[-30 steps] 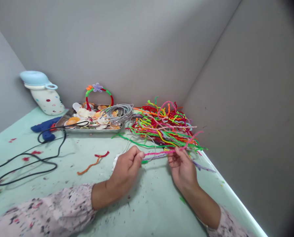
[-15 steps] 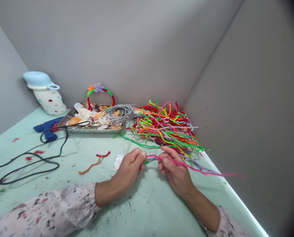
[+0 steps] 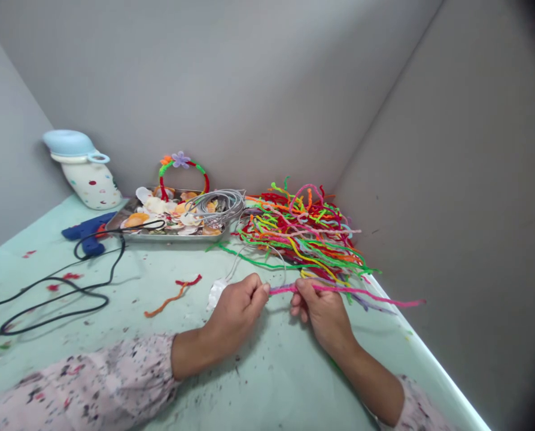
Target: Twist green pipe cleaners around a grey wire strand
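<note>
A pink pipe cleaner (image 3: 366, 292) runs between my two hands, its free end reaching right past the table's edge. My left hand (image 3: 238, 308) is closed on its left part, thumb on top. Between thumb and forefinger my right hand (image 3: 324, 314) pinches it a short way along, the other fingers curled. A purple pipe cleaner (image 3: 370, 304) trails behind the right hand; I cannot tell whether it is held too. Thin grey wire (image 3: 282, 258) arches just behind the hands, and a white shell-like piece (image 3: 216, 293) lies beside my left hand.
Behind my hands is a heap of coloured pipe cleaners (image 3: 303, 230). A metal tray (image 3: 173, 238) holds shells, a wire coil (image 3: 222, 206) and a pipe-cleaner ring (image 3: 206, 179). To the left are a blue glue gun (image 3: 88, 230), its black cord (image 3: 106, 299) and a bottle (image 3: 90, 182).
My right thumb and forefinger have closed on the pink pipe cleaner, where the fingers were more spread before. Its free end has shifted slightly left and up.
</note>
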{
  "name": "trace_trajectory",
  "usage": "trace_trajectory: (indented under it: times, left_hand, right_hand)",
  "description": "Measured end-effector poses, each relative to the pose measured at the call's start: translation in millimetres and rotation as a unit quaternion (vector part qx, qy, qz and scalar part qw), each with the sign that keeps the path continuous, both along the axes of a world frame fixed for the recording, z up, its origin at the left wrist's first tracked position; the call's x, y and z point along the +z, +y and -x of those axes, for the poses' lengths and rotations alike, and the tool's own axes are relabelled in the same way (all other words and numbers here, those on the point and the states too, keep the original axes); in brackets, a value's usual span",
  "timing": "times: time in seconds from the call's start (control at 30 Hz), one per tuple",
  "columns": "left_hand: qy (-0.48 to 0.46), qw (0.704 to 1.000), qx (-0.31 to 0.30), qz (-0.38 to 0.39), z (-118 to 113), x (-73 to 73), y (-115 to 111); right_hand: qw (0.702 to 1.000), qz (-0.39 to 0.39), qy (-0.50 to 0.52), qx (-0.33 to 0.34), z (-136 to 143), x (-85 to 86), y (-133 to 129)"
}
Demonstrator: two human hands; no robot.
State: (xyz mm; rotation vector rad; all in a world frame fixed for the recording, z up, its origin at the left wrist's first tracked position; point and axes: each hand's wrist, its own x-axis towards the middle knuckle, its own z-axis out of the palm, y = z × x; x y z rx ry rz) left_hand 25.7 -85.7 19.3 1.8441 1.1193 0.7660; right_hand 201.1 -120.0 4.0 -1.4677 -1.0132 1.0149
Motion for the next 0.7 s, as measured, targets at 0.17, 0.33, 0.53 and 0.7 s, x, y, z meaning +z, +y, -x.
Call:
trace_trajectory:
  times: [0.17, 0.33, 0.53, 0.7]
  left_hand:
    - [0.041, 0.996, -0.019, -0.075, 2.8, -0.2, -2.6]
    - [-0.016, 0.999, -0.041, -0.006, 3.6, 0.2, -0.1]
    - [-0.043, 0.995, -0.082, 0.040, 2.1, -3.4, -0.4]
    - [0.007, 0.993, -0.120, 0.021, 0.4, -6.0, -2.8]
  right_hand:
    - [1.000, 0.023, 0.019, 0.006, -6.1, -4.6, -0.1]
    - [0.999, 0.024, -0.021, 0.037, -10.2, -7.6, 3.5]
    - [0.998, 0.012, -0.038, 0.044, -3.3, 1.1, 0.7]
    - [0.999, 0.010, -0.025, 0.045, -3.7, -1.6, 1.8]
